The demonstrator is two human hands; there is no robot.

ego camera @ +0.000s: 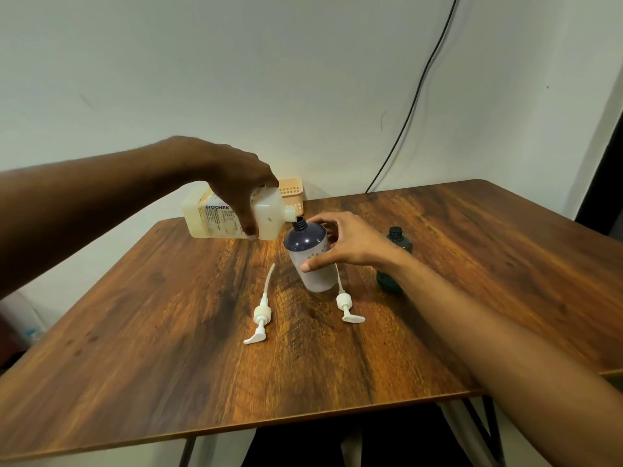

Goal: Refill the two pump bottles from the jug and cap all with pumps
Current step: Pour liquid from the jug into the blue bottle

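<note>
Cream jug [273,219], navy-and-frosted bottle [305,239], dark green bottle [399,239], white pumps [261,315], brown wood-grain table [168,348].

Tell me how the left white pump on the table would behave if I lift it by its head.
The pump is probably light: small and plastic. Its thin dip tube already curves, so it would likely flex and swing. Lying on the table with its spout sticking sideways, it should hardly roll.

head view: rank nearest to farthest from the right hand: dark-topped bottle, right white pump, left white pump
1. Dark-topped plastic bottle with pale label: gripped by the right hand.
2. White plastic pump on the right: lying just in front of that bottle.
3. White plastic pump on the left: farther off, below the white plastic jug the left hand holds.
</note>
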